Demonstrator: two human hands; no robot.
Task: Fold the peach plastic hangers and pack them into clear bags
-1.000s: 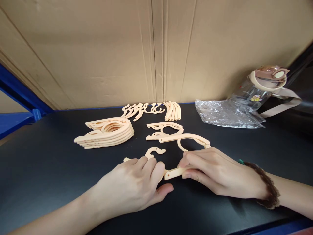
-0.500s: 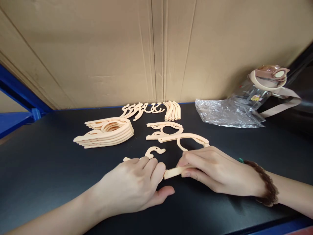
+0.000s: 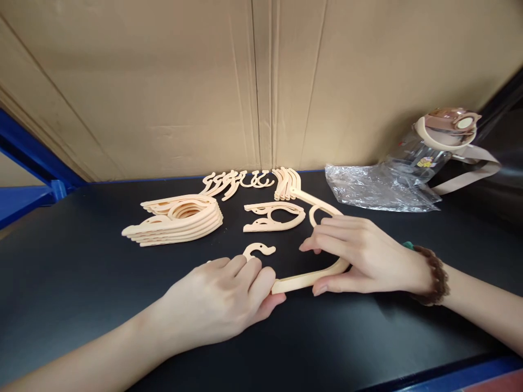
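Observation:
A peach plastic folding hanger (image 3: 298,282) lies between my two hands. My left hand (image 3: 223,302) is closed on the end of its near arm, thumb below. My right hand (image 3: 359,253) grips the jointed end, thumb on the near arm and fingers spread over the middle. The hanger's far arm slants up beyond those fingers; part of its curved piece shows beside it. Just past my left knuckles, a loose hanger hook (image 3: 260,250) lies partly hidden. Another folded hanger (image 3: 292,223) rests farther back on the black tabletop (image 3: 81,283).
To the left is a stack of folded hangers (image 3: 180,220). Along the back lie loose hooks (image 3: 255,178), curved pieces (image 3: 223,184) and a row of hanger arms (image 3: 286,182). A clear plastic bag (image 3: 368,190) and a strapped bottle (image 3: 433,144) sit at right, before a cardboard wall (image 3: 163,98).
My right hand has moved away from me, and its fingers are more spread. The hanger has opened wider, its far arm swinging up toward the row at the back. My left thumb has closed in.

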